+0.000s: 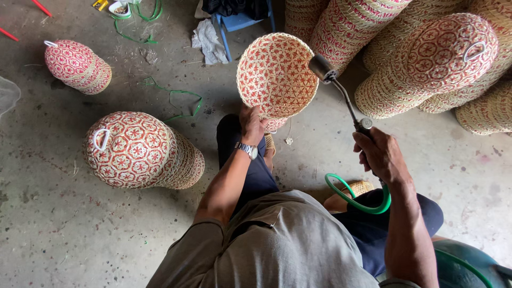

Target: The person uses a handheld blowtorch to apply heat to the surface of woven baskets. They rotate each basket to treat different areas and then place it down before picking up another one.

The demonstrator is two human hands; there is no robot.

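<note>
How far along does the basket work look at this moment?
Possibly done: stacks of woven baskets lie at the upper right, though none shows whether it was treated. In hand: the left hand tilts one open basket while the right hand aims a torch at its rim. Possibly left: the stacks on the left floor.

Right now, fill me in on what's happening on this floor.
A seated person holds a round woven basket with a red and cream star pattern up by its lower rim in the left hand, its open side turned toward the camera. The right hand grips a metal torch wand fed by a green hose, its nozzle right at the basket's rim. No flame is visible. Stacks of matching patterned baskets lie on the concrete floor.
</note>
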